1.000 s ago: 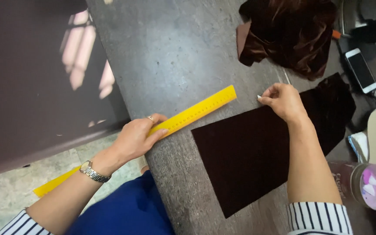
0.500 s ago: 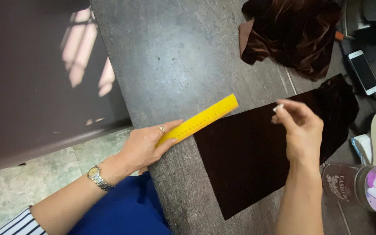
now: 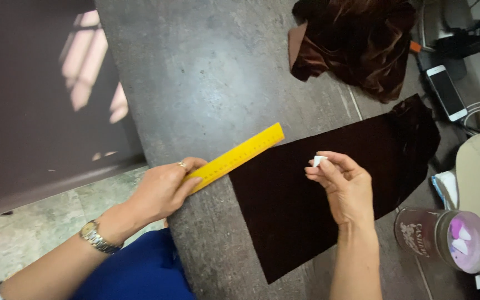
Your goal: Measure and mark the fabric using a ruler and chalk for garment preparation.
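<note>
The left hand, a metal wristwatch on its wrist, closes thumb and fingers around the near end of a long yellow plastic ruler, which runs from the hand toward two o'clock across the grey stone-look tabletop, its far tip ending just beside the upper left corner of a flat dark brown velvet fabric panel. The right hand is over that panel, at three o'clock from the ruler hand, and its thumb and fingertips are pressed together on a small white piece of chalk, the rest of the fingers curled in. The panel lies flat on the table at about four o'clock from the table's middle, with one edge reaching toward a crumpled heap of brown velvet cloth at one o'clock. At three o'clock from that heap lies a white smartphone, face up. At five o'clock from the chalk hand a round dark jar with a clear lid lies on its side, small pale pieces showing through the lid. A blue garment shows at the table's near edge.
</note>
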